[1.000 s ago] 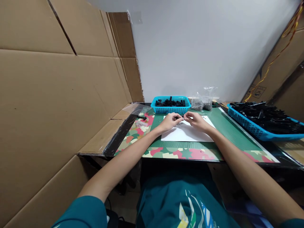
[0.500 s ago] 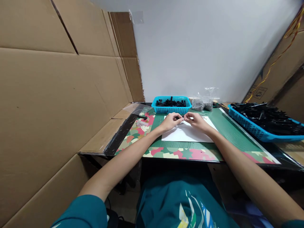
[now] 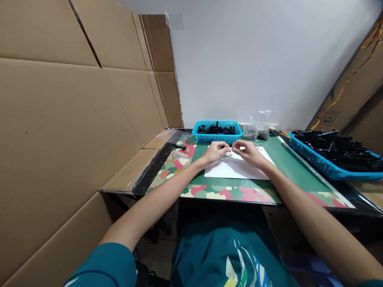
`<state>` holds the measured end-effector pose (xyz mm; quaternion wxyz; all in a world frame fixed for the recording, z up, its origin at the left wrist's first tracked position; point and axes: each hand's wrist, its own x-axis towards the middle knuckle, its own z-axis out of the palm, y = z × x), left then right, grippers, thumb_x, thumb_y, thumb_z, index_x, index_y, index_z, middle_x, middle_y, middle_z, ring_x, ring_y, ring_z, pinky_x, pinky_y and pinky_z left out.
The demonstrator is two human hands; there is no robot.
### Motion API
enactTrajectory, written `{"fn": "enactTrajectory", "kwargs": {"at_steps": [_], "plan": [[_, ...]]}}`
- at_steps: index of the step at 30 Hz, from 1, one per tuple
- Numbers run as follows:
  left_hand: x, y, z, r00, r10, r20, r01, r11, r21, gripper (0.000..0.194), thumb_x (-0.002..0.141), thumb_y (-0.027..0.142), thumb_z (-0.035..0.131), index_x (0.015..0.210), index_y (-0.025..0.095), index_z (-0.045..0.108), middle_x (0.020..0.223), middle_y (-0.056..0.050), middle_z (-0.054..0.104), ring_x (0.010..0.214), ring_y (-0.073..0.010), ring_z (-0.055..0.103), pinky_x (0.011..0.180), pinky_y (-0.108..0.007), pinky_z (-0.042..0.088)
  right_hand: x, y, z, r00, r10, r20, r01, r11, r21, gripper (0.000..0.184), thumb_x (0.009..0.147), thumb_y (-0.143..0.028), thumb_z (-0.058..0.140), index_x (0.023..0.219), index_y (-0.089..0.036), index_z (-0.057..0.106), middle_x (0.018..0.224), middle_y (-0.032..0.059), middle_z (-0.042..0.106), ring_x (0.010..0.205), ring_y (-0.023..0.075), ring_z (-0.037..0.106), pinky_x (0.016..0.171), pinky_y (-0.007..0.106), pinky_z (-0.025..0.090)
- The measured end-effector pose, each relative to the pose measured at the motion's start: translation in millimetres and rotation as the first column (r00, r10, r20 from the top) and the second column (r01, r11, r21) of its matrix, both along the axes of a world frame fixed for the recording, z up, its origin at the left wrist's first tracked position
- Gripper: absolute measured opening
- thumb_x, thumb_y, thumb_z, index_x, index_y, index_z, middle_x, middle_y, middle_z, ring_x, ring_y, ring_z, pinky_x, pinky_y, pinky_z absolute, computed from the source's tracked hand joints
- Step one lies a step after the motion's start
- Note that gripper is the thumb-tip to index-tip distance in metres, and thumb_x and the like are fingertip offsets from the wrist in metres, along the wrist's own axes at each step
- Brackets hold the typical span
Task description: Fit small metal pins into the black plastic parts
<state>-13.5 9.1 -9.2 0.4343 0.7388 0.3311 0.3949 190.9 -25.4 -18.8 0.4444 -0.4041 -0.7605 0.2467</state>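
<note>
Where a white sheet point(image 3: 236, 170) lies on the table, a small cluster of shiny pieces point(image 3: 226, 155) rests on its far half, just under the nearly meeting fingertips; the pieces are too tiny to name. Over that part of the sheet the left hand point(image 3: 214, 153) is curled, thumb and forefinger bent toward each other almost into a closed ring. A dark spot point(image 3: 223, 148) shows in the hollow, and I cannot tell whether it is a part or a shadow. Just to the right, also over the sheet, the right hand point(image 3: 249, 153) bends the same way, its thumb and forefinger drawn into a narrow pinch facing the left one. Anything between the tips is too small to make out, so I cannot tell whether either hand grips something.

Under the sheet spreads a green mat point(image 3: 299, 163) with a camouflage border. Beyond the sheet, a blue basket point(image 3: 217, 138) holds a heap of black parts point(image 3: 217, 130); past its far right corner sit clear plastic bags point(image 3: 256, 130) with greyish contents. Well right of the sheet, a blue tray point(image 3: 329, 170) is piled with black pieces point(image 3: 338, 147). To its left lies a small dark item point(image 3: 180, 147), near crumpled clear plastic point(image 3: 180, 155).
</note>
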Motion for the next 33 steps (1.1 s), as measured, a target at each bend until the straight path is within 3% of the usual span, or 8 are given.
{"fn": "enactTrajectory", "kwargs": {"at_steps": [4,9,18,24,29,33], "plan": [[0,-2,2.3,0.998,0.024,0.049,-0.017,0.991,-0.132,0.019,0.078,0.034,0.07,0.075,0.016,0.071,0.057,0.003,0.05,0.054,-0.01,0.041,0.054,-0.027,0.029,1,-3,1.0,0.999,-0.021,-0.042,0.023,0.999,0.026,0.043,0.089,-0.063,0.07,0.092,-0.02,0.074,0.082,0.0055,0.059,0.075,0.02,0.05,0.065,0.033,0.042],[2,-3,3.7,0.998,0.018,0.068,-0.004,0.978,-0.21,0.017,0.078,0.032,0.07,0.075,0.016,0.07,0.056,0.002,0.05,0.053,-0.0094,0.04,0.053,-0.026,0.026,1,-5,-0.7,0.995,-0.095,-0.02,0.097,0.991,0.09,0.039,0.087,-0.061,0.075,0.089,-0.022,0.08,0.077,0.0048,0.059,0.068,0.0181,0.046,0.062,0.033,0.036],[3,-2,0.3,0.995,0.0,0.095,0.023,0.97,-0.243,0.019,0.078,0.033,0.07,0.076,0.013,0.068,0.059,0.002,0.053,0.056,-0.0083,0.042,0.055,-0.024,0.028,-2,-3,-3.7,0.99,-0.142,0.011,0.134,0.958,0.252,0.038,0.094,-0.056,0.069,0.085,-0.021,0.081,0.076,0.0049,0.064,0.063,0.0151,0.047,0.061,0.031,0.038],[5,3,-3.8,0.98,-0.021,0.196,0.046,0.991,-0.122,0.043,0.094,0.055,0.061,0.094,0.013,0.071,0.076,-0.002,0.059,0.059,-0.0088,0.049,0.054,-0.023,0.034,-3,-4,-1.1,0.987,-0.138,-0.085,0.153,0.967,0.203,0.036,0.093,-0.053,0.069,0.088,-0.018,0.076,0.078,0.0064,0.067,0.069,0.0172,0.055,0.059,0.03,0.043],[3,6,-6.7,0.973,-0.002,0.232,0.006,1.0,-0.019,0.045,0.086,0.049,0.079,0.114,0.015,0.07,0.087,-0.002,0.064,0.065,-0.009,0.055,0.06,-0.023,0.043,-3,-5,1.7,0.981,-0.162,-0.102,0.181,0.959,0.217,0.032,0.092,-0.048,0.07,0.086,-0.017,0.076,0.076,0.0062,0.067,0.068,0.0164,0.054,0.058,0.029,0.044],[1,3,-4.5,0.96,-0.005,0.279,0.018,0.999,-0.045,0.073,0.068,0.041,0.097,0.128,0.019,0.062,0.089,-0.003,0.068,0.078,-0.0145,0.066,0.071,-0.027,0.052,-5,-6,2.7,0.976,-0.162,-0.146,0.194,0.952,0.239,0.031,0.091,-0.047,0.071,0.085,-0.017,0.076,0.072,0.0048,0.063,0.064,0.0148,0.05,0.055,0.028,0.042]]}}
